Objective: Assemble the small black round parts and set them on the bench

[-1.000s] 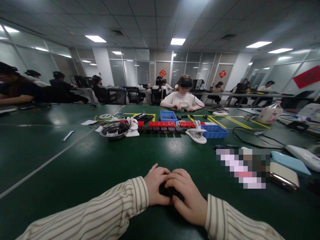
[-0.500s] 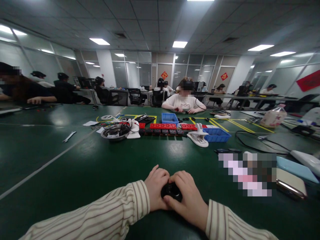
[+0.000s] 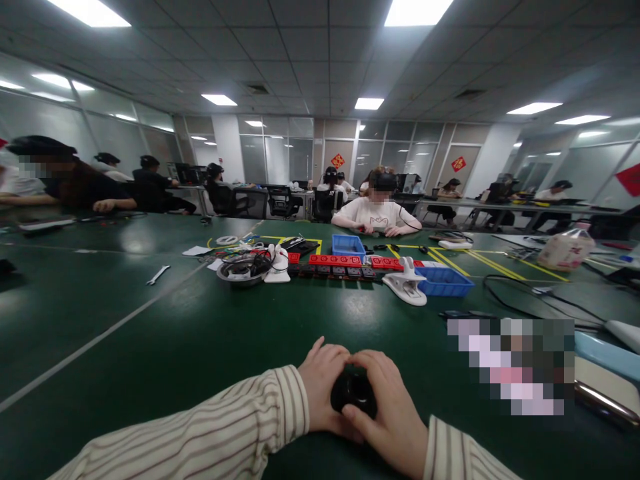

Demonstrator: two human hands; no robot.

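Between my hands is a small black object (image 3: 353,392), rounded and glossy, with a ring-like top; its exact kind I cannot make out. My left hand (image 3: 325,387) curls against its left side, the fingers partly hidden behind it. On the other side my right hand (image 3: 387,400) wraps round it, thumb across the near face and fingers over the far edge. Both hands are low over the green table (image 3: 260,327), close to its near side. Striped cream sleeves cover both forearms.
Further back are a metal bowl (image 3: 243,281) of cables, white clamps (image 3: 406,287), a red-and-black strip (image 3: 335,261), and blue bins (image 3: 445,283). A wrench (image 3: 159,275) lies left. At right are a blurred patch, a phone (image 3: 607,390) and a black cable (image 3: 505,293). A co-worker (image 3: 375,213) sits opposite.
The whole view has shifted, so the table items appear slightly further right and lower. Both hands keep hold of the black object, with little visible change in their grip.
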